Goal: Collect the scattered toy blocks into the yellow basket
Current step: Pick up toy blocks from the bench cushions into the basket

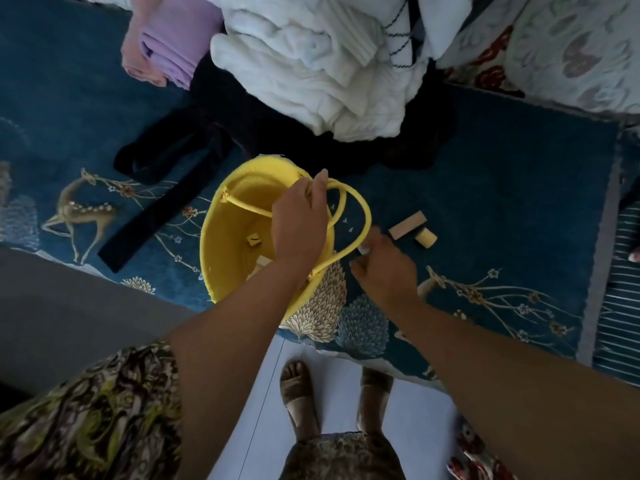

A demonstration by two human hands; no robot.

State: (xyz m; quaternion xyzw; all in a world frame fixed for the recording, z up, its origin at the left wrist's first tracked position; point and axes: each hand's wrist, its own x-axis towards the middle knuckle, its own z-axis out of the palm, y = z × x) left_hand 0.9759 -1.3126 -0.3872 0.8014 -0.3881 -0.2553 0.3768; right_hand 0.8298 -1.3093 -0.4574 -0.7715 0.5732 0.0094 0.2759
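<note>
Two blocks left out on the blue rug (502, 202): a wooden rectangular block (407, 225) and a yellow cylinder block (426, 236), close together, just right of the yellow basket (221, 230). At least two more blocks (254, 239) already lie in its bottom.

Left hand (299, 223) grips the rope handles (360, 209), bunched above the mouth. Basket sits tilted; can't tell if it's off the rug.

Right hand (384, 268) is between the basket and the loose pair, fingers curled. Something pale at the fingertips, block or nail, can't tell, so grip state unknown.

Risks:
- Soft basket held only by its handles. The mouth can sag or swing, and a dropped block clips the rim and lands outside.
- A handle loop hangs across the right hand's path, so a snag is plausible.
- Cylinder lies on its side. One nudge and it rolls, worst case toward the black garment (173, 209) or the white bedding pile (311, 64), where it's hard to spot.
</note>
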